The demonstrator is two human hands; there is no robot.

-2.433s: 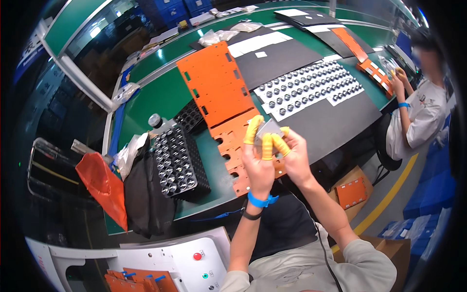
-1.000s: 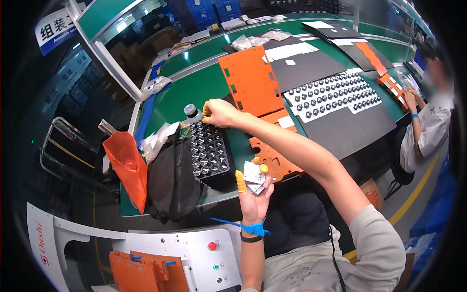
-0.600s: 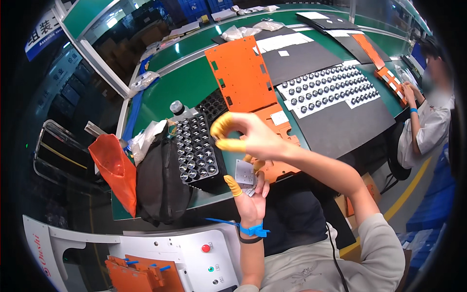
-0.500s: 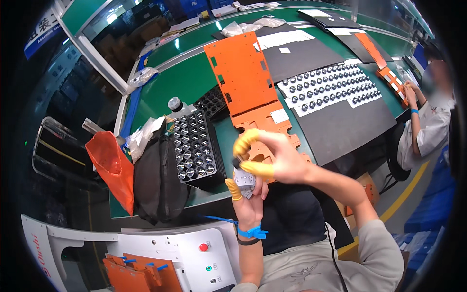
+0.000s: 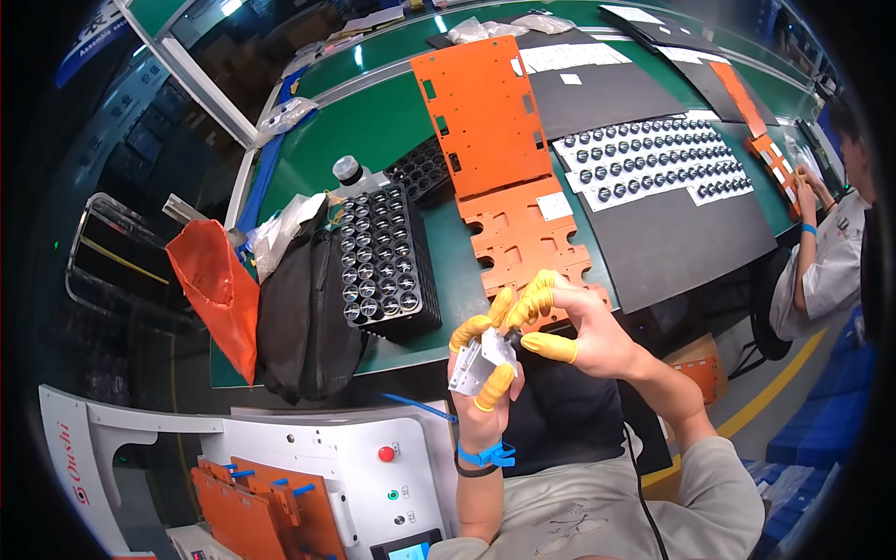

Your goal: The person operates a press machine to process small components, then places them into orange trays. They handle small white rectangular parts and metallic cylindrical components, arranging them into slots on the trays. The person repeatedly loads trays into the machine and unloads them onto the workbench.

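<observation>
My left hand [image 5: 485, 411], with yellow finger covers and a blue wrist strap, grips a small silver metal bracket [image 5: 476, 367] with holes. Yellow covers are also on the fingers of my right hand [image 5: 593, 333], which pinches a small black round part [image 5: 513, 338] against the bracket's right side. Whether that part sits in the bracket or only touches it, I cannot tell. Just beyond both hands lies an orange panel with cut-outs [image 5: 518, 233], and a taller orange plate [image 5: 481, 112] adjoins its far end.
Left of the panel stands a black tray of round parts [image 5: 427, 299], near a clear bottle [image 5: 347, 170], a black bag [image 5: 303, 327] and an orange pouch [image 5: 219, 289]. Rows of black knobs on white plates [image 5: 653, 159] lie on a dark mat [image 5: 691, 252]. A co-worker [image 5: 831, 252] handles orange parts at right.
My right hand has come down and right, bringing the black part to the bracket. My left fingers have closed around the bracket, which is turned differently. The view has shifted slightly.
</observation>
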